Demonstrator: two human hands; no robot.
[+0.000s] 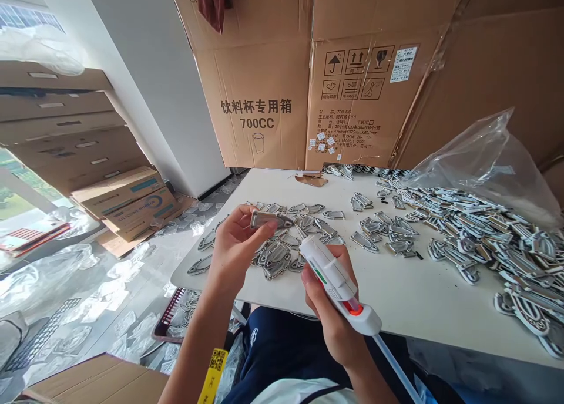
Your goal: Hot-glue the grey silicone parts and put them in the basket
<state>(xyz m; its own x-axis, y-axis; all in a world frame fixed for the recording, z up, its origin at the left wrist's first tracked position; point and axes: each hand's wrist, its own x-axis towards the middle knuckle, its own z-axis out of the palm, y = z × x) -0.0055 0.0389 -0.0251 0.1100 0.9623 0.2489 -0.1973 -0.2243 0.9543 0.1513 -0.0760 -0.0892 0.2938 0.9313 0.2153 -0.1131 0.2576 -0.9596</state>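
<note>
My left hand (240, 242) pinches a small grey clip-like part (265, 219) between thumb and fingers, raised over the white table. It has a long framed body and a narrower right end. My right hand (330, 304) is wrapped round a white glue gun (328, 267) with red-orange parts and a pale rod running out of its back. The gun's thin tip points up and left, close to the right end of the held part. Whether the two touch I cannot tell. Below and behind my hands lies a loose group of similar grey parts (277, 258).
A large heap of similar parts (497, 234) covers the table's right side, with a clear plastic bag (489, 163) behind it. Cardboard boxes (259, 69) wall off the table's (388, 292) far edge. A dark red basket (165, 319) stands below left, among plastic scraps on the floor.
</note>
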